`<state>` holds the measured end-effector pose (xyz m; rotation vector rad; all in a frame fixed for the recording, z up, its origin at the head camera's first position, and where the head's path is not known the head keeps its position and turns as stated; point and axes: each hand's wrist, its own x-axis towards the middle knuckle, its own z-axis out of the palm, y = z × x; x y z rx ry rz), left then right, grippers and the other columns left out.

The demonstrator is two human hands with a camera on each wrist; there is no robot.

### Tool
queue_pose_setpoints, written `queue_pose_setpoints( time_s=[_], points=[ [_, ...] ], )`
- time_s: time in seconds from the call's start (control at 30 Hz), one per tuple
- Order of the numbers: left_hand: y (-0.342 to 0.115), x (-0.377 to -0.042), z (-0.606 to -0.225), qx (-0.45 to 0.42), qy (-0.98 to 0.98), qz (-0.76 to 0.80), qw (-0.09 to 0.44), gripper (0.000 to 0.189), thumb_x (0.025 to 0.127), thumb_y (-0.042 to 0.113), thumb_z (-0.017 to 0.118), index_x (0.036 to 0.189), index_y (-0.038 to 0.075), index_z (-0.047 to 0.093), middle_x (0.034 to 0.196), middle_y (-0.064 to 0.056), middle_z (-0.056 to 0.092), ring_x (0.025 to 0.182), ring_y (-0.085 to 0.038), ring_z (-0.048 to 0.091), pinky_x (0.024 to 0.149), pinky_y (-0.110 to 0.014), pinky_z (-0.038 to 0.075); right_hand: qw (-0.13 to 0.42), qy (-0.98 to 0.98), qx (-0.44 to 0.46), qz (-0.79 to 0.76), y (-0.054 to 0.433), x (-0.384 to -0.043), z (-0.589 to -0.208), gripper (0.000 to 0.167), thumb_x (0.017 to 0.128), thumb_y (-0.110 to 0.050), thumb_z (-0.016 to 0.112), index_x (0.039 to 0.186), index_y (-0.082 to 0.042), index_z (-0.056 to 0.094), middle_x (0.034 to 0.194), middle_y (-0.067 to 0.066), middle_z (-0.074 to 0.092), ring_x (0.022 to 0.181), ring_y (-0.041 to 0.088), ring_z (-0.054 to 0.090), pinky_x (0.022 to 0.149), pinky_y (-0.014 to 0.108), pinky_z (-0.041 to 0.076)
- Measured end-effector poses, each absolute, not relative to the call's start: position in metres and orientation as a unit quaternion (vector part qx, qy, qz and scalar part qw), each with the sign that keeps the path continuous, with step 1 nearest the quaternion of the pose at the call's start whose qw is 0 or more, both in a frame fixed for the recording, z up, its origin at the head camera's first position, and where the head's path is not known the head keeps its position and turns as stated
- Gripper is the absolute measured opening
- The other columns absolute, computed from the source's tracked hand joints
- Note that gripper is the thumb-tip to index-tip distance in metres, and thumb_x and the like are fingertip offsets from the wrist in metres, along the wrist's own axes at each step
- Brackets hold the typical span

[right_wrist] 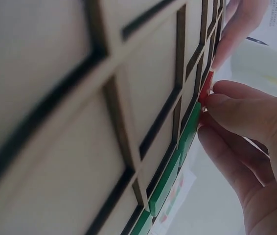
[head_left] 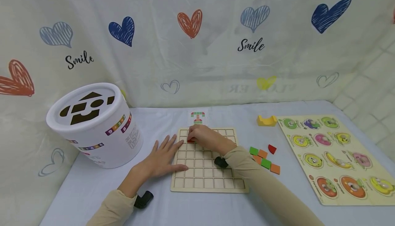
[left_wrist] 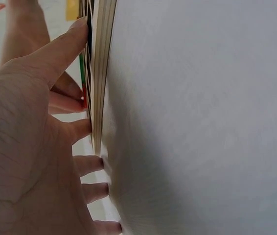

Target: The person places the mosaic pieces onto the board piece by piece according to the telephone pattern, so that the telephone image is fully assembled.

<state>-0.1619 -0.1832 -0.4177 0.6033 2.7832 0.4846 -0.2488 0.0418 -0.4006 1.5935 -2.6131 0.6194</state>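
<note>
Right hand (right_wrist: 268, 120) pinches a red piece (right_wrist: 206, 89) beside green pieces (right_wrist: 165, 187) on a gridded board (right_wrist: 150, 73)

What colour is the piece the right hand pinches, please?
The piece is red, clearest in the right wrist view.

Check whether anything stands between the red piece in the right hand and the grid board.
Nothing visible does: the right hand pinches the red piece at the grid board. Green pieces sit beside it; the left hand rests at the board's left edge, not between. Whether it's seated is unclear.
</note>
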Motion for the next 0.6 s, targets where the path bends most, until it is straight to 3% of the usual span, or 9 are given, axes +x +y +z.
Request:
queue_pose_setpoints(
  time_s=[0.6],
  points=[
    [-0.183, -0.163, -0.419, 0.201, 0.958, 0.158, 0.129, 0.103, 0.091, 0.078, 0.057, 0.167, 0.014, 0.029, 0.175, -0.017, 0.01, 0.161, -0.04, 0.002, 0.122, -0.072, 0.003, -0.007, -0.849, 0.489, 0.202, 0.064, -0.236, -0.384, 0.016, 0.095, 0.0, 0.074, 0.11, -0.003, 0.08, 0.11, 0.008, 0.076, 0.104, 0.023, 0.072, 0.093, 0.035, 0.058]
  ],
)
